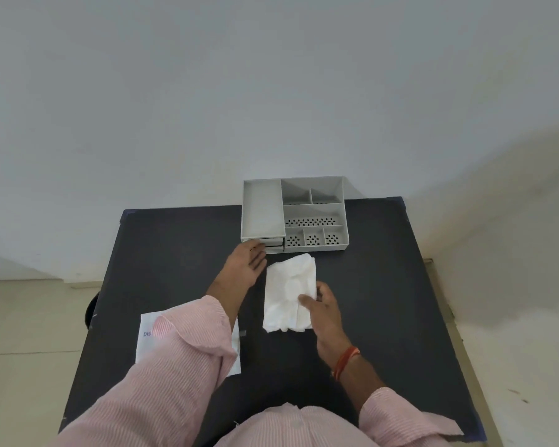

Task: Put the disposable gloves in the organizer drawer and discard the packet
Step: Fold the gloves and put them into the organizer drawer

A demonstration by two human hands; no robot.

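Head view, looking down on a black rectangular worktop (175,253) set against a pale wall. Grey plastic desk organizer (313,214) stands at the far edge, right of centre: open compartments with perforated floors on its right part, a long tray on its left, and a small front drawer (274,245) beneath that tray.

Left hand (247,264), pink striped sleeve, is stretched forward with its fingertips at the drawer front; fingers extended and loosely spread, holding nothing. Whether they actually touch the drawer cannot be told.

Folded stack of thin white translucent disposable gloves (288,291) lies flat on the worktop just in front of the organizer, not touching it. Right hand (323,304), red thread band at the wrist, rests on the stack's right edge, thumb on top; grip narrow, pinching the gloves.

White flat packet with blue lettering (147,337) lies on the near-left part of the worktop, largely hidden under the left sleeve, well apart from the gloves.
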